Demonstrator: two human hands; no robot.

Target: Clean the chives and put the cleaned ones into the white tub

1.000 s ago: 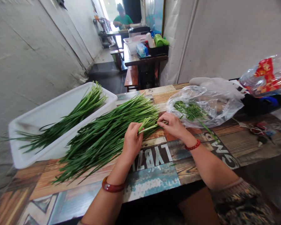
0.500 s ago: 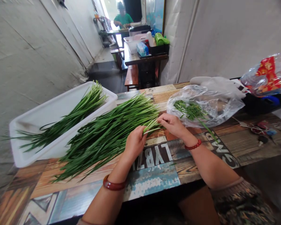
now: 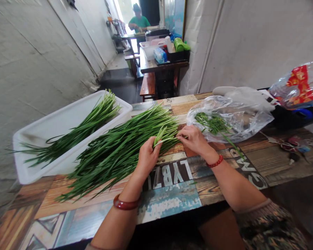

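A large pile of garlic chives [image 3: 120, 146] lies on the patterned tabletop, pale stem ends to the right. My left hand [image 3: 148, 156] is closed around a small bunch of chives [image 3: 160, 136] at the pile's near right side, their pale ends poking up past the thumb. With thumb and fingers pinched, my right hand [image 3: 193, 139] holds the pale end of a chive stalk [image 3: 170, 139] that stretches across from the left hand. Just beyond the right hand, green trimmings [image 3: 212, 122] lie in a clear plastic bag [image 3: 245, 119].
A white plastic tub [image 3: 54, 125] at the left holds another bundle of chives [image 3: 94, 119]. Keys [image 3: 293, 156] and a red-printed bag [image 3: 299, 83] are on the right. Farther back stand a second table [image 3: 151, 66], a bench [image 3: 147, 85] and a person in green [image 3: 139, 23].
The left hand has shifted slightly left with its bunch, whose pale ends now point more upward. The gap between the hands has widened, with a stalk stretched across it.
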